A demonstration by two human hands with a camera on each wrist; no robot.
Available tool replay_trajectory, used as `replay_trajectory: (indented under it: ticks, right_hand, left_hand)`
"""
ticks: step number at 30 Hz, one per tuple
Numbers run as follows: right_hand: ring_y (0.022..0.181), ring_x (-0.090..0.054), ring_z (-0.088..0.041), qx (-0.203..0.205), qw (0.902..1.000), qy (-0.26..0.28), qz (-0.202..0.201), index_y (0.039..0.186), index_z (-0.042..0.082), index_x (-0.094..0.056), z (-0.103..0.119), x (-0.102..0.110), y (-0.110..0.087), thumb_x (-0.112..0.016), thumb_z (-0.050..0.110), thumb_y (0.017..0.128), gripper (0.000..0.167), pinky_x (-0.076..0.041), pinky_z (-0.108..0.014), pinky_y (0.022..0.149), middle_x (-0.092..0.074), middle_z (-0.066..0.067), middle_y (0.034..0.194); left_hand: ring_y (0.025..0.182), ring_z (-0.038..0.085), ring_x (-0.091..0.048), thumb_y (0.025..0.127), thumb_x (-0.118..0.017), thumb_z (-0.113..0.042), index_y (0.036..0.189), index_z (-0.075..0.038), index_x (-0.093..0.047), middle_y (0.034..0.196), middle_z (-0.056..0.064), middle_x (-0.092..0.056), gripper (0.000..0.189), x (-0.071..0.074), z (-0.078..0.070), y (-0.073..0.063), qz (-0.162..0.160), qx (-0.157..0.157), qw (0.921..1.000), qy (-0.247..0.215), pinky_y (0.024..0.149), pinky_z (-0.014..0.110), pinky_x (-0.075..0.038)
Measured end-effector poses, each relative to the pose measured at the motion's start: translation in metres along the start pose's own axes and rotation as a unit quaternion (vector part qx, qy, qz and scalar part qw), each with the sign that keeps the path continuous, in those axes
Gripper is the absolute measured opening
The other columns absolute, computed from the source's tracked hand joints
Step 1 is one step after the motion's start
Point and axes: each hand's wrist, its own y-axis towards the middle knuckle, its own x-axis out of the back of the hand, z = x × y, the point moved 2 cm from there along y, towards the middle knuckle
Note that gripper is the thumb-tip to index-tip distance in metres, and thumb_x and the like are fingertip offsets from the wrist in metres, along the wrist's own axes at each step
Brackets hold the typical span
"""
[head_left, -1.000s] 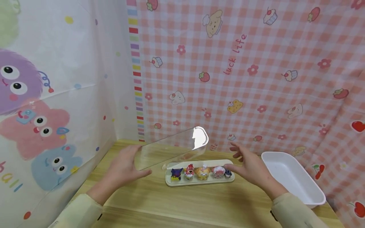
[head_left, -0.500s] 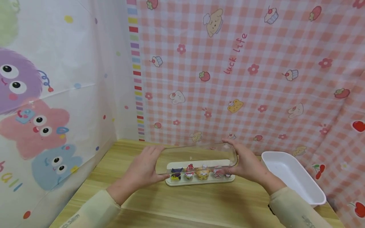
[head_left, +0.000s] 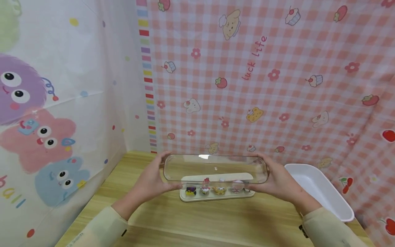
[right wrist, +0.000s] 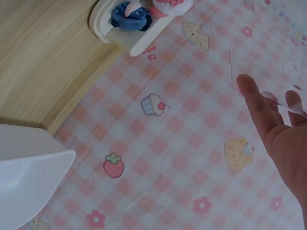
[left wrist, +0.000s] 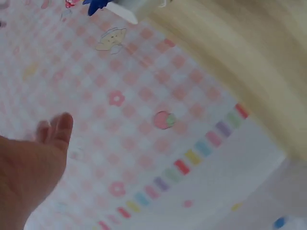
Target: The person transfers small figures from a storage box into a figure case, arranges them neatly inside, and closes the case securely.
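A clear plastic cover [head_left: 216,168] is level above the table, held at both ends. My left hand [head_left: 153,176] grips its left end, thumb at the front, and my right hand [head_left: 275,176] grips the right end likewise. Below and partly seen through it lies a long cream base [head_left: 213,198] bearing a row of small cartoon figurines [head_left: 219,190]. A blue figurine [right wrist: 130,18] stands at the base's right end in the right wrist view. In the left wrist view only part of the left hand [left wrist: 36,165] shows; the cover is barely visible there.
A white plastic basin [head_left: 321,192] stands on the wooden table [head_left: 197,226] to the right, close beside the right forearm. Behind the table hangs a pink checked cloth [head_left: 234,99], with a white cartoon-print sheet [head_left: 92,113] at the left.
The left hand alone held the cover tilted; the right hand has since taken hold of its right end. The cover has shifted right and levelled. The base and figurines stay put.
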Motion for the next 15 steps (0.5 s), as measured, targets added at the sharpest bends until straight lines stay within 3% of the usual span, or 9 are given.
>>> replay_trajectory:
  ticks: [3, 6, 8, 13, 15]
  right_hand:
    - [0.131, -0.064, -0.047, -0.023, 0.9993, 0.03, 0.008, 0.157, 0.028, -0.046, -0.005, 0.007, -0.002, -0.099, 0.032, 0.077, 0.095, -0.058, -0.066, 0.096, -0.052, -0.019, 0.16]
    - [0.137, -0.059, -0.049, -0.062, 0.9961, 0.062, 0.007, 0.162, 0.02, -0.041, -0.009, 0.013, -0.002, -0.097, 0.03, 0.08, 0.1, -0.057, -0.065, 0.1, -0.051, -0.019, 0.161]
    - [0.138, -0.06, -0.046, -0.095, 0.9916, 0.088, -0.002, 0.165, 0.017, -0.037, -0.013, 0.015, 0.0, -0.094, 0.029, 0.083, 0.1, -0.059, -0.055, 0.101, -0.054, -0.018, 0.16]
    - [0.137, -0.062, -0.044, -0.169, 0.975, 0.141, -0.033, 0.17, 0.018, -0.031, -0.025, 0.011, 0.005, -0.081, 0.035, 0.097, 0.09, -0.061, -0.024, 0.091, -0.052, -0.02, 0.162]
    - [0.141, -0.059, -0.045, -0.184, 0.9703, 0.151, -0.042, 0.171, 0.02, -0.028, -0.028, 0.007, 0.007, -0.075, 0.037, 0.101, 0.086, -0.058, -0.02, 0.093, -0.05, -0.022, 0.163]
  left_hand:
    - [0.135, 0.038, -0.064, 0.073, -0.1, -0.034, 0.159, -0.014, -0.045, 0.144, 0.008, -0.068, 0.104, -0.001, 0.007, -0.001, 0.015, 0.029, 0.9969, -0.071, 0.114, 0.061, -0.05]
    - [0.139, 0.037, -0.062, 0.079, -0.096, -0.038, 0.161, -0.015, -0.045, 0.147, 0.009, -0.067, 0.099, -0.004, 0.008, 0.0, 0.021, 0.034, 0.9952, -0.089, 0.118, 0.058, -0.048]
    - [0.138, 0.037, -0.063, 0.083, -0.094, -0.039, 0.161, -0.017, -0.045, 0.148, 0.009, -0.067, 0.095, -0.006, 0.007, 0.002, 0.013, 0.035, 0.9942, -0.1, 0.117, 0.055, -0.05]
    - [0.136, 0.036, -0.064, 0.086, -0.091, -0.037, 0.154, -0.018, -0.052, 0.143, 0.01, -0.068, 0.081, -0.014, 0.004, 0.01, -0.008, 0.045, 0.9886, -0.143, 0.115, 0.052, -0.053]
    - [0.137, 0.035, -0.062, 0.088, -0.09, -0.037, 0.153, -0.017, -0.053, 0.145, 0.011, -0.066, 0.078, -0.02, 0.006, 0.013, -0.004, 0.055, 0.9859, -0.158, 0.115, 0.05, -0.053]
